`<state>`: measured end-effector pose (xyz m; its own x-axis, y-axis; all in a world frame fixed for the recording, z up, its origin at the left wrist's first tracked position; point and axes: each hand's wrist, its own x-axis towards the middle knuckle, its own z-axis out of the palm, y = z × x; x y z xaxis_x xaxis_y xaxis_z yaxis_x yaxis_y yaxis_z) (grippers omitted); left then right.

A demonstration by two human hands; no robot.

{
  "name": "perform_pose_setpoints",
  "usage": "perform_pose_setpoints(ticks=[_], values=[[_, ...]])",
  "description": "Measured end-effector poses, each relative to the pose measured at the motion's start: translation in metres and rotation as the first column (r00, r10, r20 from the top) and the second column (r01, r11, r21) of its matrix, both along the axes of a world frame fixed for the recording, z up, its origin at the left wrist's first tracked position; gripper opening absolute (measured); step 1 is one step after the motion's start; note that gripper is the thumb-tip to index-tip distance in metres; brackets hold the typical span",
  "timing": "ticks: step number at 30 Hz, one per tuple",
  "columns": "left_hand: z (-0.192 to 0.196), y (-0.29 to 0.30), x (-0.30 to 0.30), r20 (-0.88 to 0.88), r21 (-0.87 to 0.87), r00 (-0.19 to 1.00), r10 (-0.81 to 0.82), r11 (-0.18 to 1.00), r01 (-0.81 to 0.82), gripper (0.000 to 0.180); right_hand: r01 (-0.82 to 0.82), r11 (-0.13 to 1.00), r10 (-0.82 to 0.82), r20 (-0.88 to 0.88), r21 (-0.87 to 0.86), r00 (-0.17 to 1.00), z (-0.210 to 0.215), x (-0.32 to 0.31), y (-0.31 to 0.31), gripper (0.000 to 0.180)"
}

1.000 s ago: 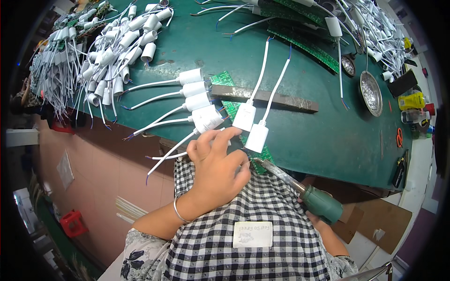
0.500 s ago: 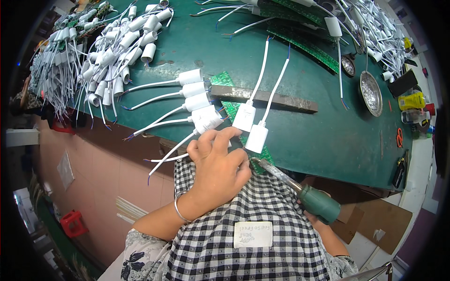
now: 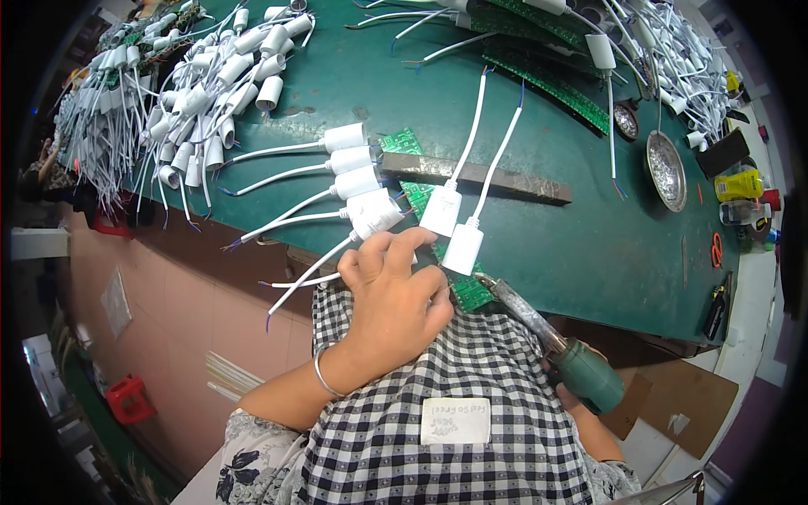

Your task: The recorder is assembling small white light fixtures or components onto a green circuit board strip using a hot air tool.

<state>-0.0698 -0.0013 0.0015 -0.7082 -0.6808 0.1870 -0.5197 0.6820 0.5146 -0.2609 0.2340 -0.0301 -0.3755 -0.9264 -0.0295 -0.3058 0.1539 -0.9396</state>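
Note:
My left hand (image 3: pixel 396 286) is closed over a white lamp holder, mostly hidden under the fingers, at the edge of a green circuit board strip (image 3: pixel 470 292). Its index fingertip meets the base of another white lamp holder (image 3: pixel 440 210) lying across the strip. Beside that lies one more white lamp holder (image 3: pixel 462 249), its cord pointing away from me. Several lamp holders line the strip's left side, cords to the left. My right hand (image 3: pixel 568 394), largely hidden, grips the green handle of a soldering iron (image 3: pixel 587 374). The iron's tip is beside the strip's near end.
A dark metal bar (image 3: pixel 522 187) lies across the strip. Heaps of white corded lamp holders (image 3: pixel 194 101) fill the table's far left, more at far right. Stacked green boards (image 3: pixel 547 88) lie at the back. Right stand a metal dish (image 3: pixel 667 172), orange scissors (image 3: pixel 716 250) and a yellow bottle (image 3: pixel 739 183).
The soldering iron has moved right and slightly toward me, its tip drawing away from my left fingers and uncovering more of the strip's near end. My left hand has stayed nearly still.

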Motion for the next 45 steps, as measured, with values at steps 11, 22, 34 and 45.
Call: perform_pose_setpoints(ticks=[11,22,34,45], values=[[-0.001,-0.001,0.0,-0.035,-0.039,0.999,-0.001,0.999,-0.001,0.007,0.106,0.987,-0.11,0.033,0.118,0.993,-0.022,-0.008,0.024,0.049],[0.011,-0.01,0.013,-0.055,-0.095,0.998,-0.031,0.995,0.025,0.009,0.325,0.904,-0.168,0.469,-0.278,0.867,0.001,0.001,-0.035,0.058],[0.034,-0.257,0.073,-0.104,-0.393,0.918,0.382,0.833,-0.391,0.019,0.448,0.851,-0.282,0.482,-0.273,0.83,0.003,0.009,-0.047,0.056],[0.003,-0.311,0.03,0.224,-0.615,0.824,0.521,0.731,-0.296,0.032,0.496,0.832,-0.34,0.48,-0.248,0.809,-0.005,0.009,-0.035,0.053]])
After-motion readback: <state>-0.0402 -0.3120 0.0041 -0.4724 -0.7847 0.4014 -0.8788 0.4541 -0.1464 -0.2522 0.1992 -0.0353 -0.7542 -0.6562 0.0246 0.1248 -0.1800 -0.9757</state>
